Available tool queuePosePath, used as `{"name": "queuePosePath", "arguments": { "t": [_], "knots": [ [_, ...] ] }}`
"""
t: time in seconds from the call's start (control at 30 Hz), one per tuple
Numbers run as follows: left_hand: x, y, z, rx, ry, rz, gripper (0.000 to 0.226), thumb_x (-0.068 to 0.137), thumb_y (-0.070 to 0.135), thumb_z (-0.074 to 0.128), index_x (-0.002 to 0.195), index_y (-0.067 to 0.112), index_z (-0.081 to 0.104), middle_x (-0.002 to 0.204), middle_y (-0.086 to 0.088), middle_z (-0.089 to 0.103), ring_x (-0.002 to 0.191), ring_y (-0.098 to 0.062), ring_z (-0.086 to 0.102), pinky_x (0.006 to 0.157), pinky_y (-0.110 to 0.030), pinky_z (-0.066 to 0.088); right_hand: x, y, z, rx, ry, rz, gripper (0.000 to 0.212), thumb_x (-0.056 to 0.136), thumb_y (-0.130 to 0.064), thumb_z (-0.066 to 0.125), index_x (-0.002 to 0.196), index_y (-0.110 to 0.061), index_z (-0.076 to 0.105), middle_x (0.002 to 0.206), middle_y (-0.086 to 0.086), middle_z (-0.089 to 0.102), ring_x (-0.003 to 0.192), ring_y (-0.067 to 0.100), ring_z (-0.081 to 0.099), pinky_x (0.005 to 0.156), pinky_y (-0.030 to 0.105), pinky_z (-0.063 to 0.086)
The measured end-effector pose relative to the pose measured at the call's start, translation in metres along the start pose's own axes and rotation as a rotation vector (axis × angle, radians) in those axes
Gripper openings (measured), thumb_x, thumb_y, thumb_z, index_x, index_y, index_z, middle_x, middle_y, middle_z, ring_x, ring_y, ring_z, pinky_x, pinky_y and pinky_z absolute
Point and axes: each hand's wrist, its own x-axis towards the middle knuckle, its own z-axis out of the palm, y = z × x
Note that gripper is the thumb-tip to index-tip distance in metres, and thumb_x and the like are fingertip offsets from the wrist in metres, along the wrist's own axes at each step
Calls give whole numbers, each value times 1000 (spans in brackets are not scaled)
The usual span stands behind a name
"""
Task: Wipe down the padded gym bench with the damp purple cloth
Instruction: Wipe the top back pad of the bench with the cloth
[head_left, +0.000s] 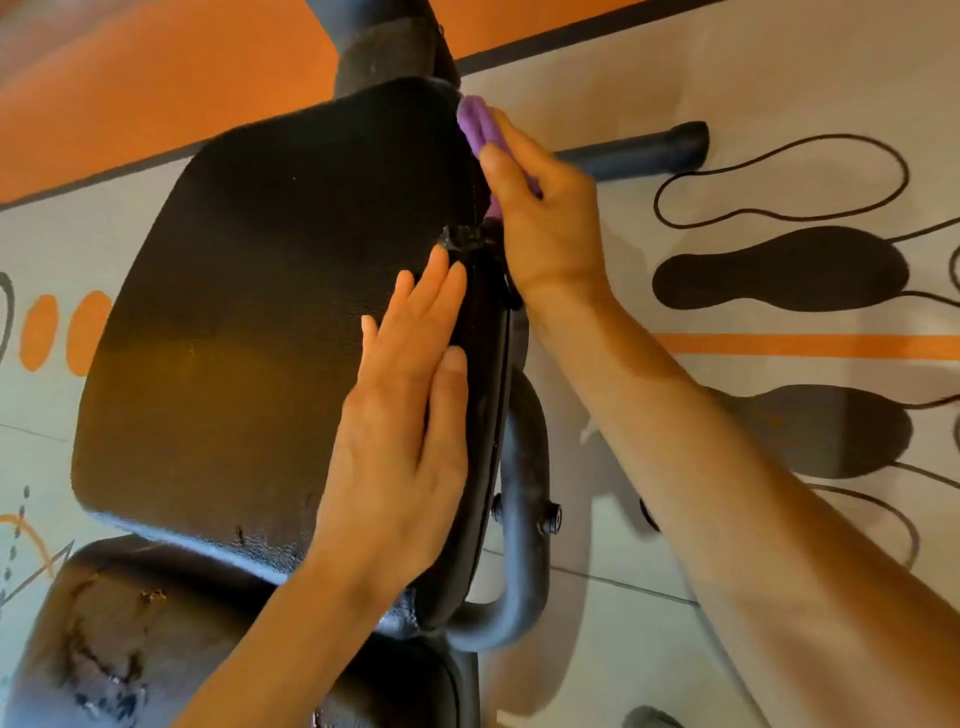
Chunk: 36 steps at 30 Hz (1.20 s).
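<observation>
- The black padded bench (260, 312) is seen from above, its frame tube (524, 519) curving along its right side.
- The purple cloth (478, 124) is gripped in the right hand (545, 228), whose fingers are closed over it, and is pressed against the upper right edge of the pad.
- The left hand (400, 436) is laid flat and open on the pad near its right edge, fingers straight and together, nothing held.
- A torn patch (457, 241) is visible at the pad's right edge, just beyond the left fingertips.
- A second, worn pad (130, 634) is seen below; its surface is probably cracked, though blur hides detail.
- The floor (779, 78) is marked with orange bands and dark footprint shapes.
</observation>
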Motion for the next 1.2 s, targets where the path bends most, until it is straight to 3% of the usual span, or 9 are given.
{"name": "queuePosePath", "arguments": {
  "t": [0.13,0.33,0.5,0.67,0.73,0.77,0.83,1.03,1.2],
  "knots": [
    [-25,-19,-24,-44,11,-14,49,105,21,36,153,28,28,160,21,25,150,4,11,124,-24,4,-107,-5,7,113,-47,10,38,102,-9,41,139,-10,48,135,-5,59,111,8,61,91,32,44],
    [-74,-36,-20,13,-63,-3,50,105,23,32,154,28,23,163,19,14,153,-4,4,124,-27,0,-89,-6,23,30,178,35,35,101,-17,45,135,-14,55,107,-13,69,94,-5,65,69,7,51],
    [-73,-43,-16,51,-50,35,50,105,25,29,155,22,22,165,9,12,154,-10,3,125,-34,0,-207,10,71,134,255,-58,41,94,-9,53,135,-17,48,146,1,47,138,15,42,112,29,38],
    [-75,-44,-14,64,-21,47,49,106,24,28,155,21,24,165,9,14,154,-8,3,126,-37,2,-88,5,47,-25,448,-45,31,99,-15,51,127,-6,60,74,1,67,58,-4,52,59,12,44],
    [-75,-44,-14,64,-21,54,49,107,24,27,155,20,24,165,7,14,154,-9,3,126,-36,1,-107,10,54,72,418,-94,33,99,-6,47,132,-2,54,101,9,72,65,-7,58,59,15,47],
    [-74,-44,-14,59,-23,59,49,107,24,27,155,19,24,165,6,14,154,-9,2,126,-35,0,-143,18,62,126,390,-67,36,99,-1,46,135,-1,49,122,10,66,86,-4,66,75,33,50],
    [-75,-44,-14,45,-30,61,49,106,24,28,155,19,24,165,5,13,154,-9,2,126,-34,0,-217,21,79,197,336,-17,44,95,3,47,138,-2,42,141,10,52,125,12,56,108,22,39],
    [-76,-47,-13,38,-2,85,49,107,22,29,155,17,24,165,3,15,154,-11,4,126,-36,0,-134,16,57,100,449,-74,33,98,-1,48,130,0,55,92,-3,73,77,-1,69,64,4,46],
    [-77,-50,-19,-33,-63,96,49,106,21,29,155,15,23,166,-1,11,154,-17,0,126,-44,-3,-231,24,91,53,393,-63,40,93,0,52,133,4,47,144,14,47,137,19,44,110,26,39]
  ]
}}
